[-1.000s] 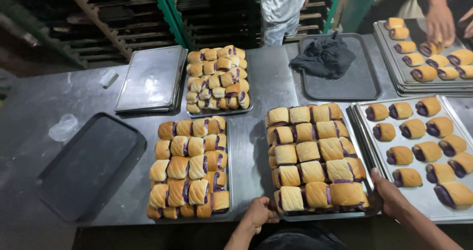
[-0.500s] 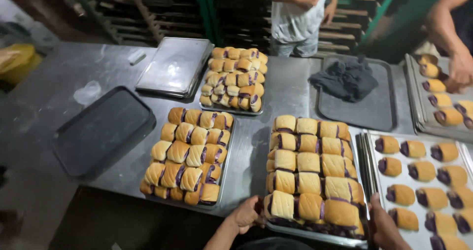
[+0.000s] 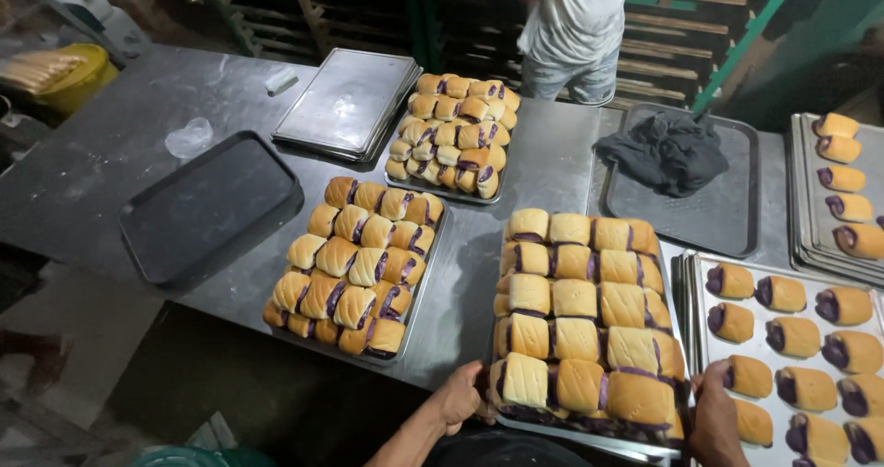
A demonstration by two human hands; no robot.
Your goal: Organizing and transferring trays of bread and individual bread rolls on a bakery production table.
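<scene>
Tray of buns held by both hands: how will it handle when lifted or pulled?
The tray is probably stiff, being thin metal. The buns sit loose and tightly packed, so tilting may slide them. Left hand and right hand hold only the near edge, so it's likely front-heavy.

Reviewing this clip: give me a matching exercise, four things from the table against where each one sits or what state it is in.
Things:
1. dark cloth
2. black tray
3. yellow bucket
4. tray of joined rolls

Places or states:
A. gripped at its near corners by the left hand and right hand
B. far left, past the table's end
C. crumpled on a bare metal tray
D. bare, at the table's left edge

Pairs: 1-C, 2-D, 3-B, 4-A
</scene>
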